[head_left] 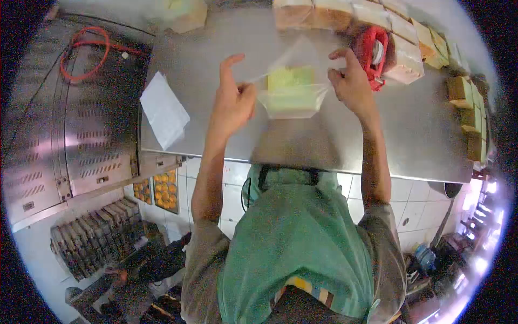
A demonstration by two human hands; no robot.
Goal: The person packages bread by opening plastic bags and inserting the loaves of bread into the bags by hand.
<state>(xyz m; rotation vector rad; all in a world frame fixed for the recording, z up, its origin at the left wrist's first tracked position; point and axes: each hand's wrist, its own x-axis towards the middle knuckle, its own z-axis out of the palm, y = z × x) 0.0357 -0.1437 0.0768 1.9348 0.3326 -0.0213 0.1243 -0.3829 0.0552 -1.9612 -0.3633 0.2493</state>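
Observation:
A clear plastic bag (pixel 294 110) lies on the metal table in front of me, around a block with a yellow-green label (pixel 291 81). On its left side, my left hand (pixel 236 97) pinches the bag's edge between thumb and curled fingers, with the index finger raised. At the opposite side, my right hand (pixel 350 81) pinches a corner of the plastic, its index finger also raised and bent. The film between the hands is thin and partly blurred.
White sheets (pixel 164 110) lie at the table's left. A red tape dispenser (pixel 372 56) stands near my right hand. Wrapped blocks (pixel 404 59) line the back and right edges, with another block (pixel 186 15) at back left. A person (pixel 129 286) is at lower left.

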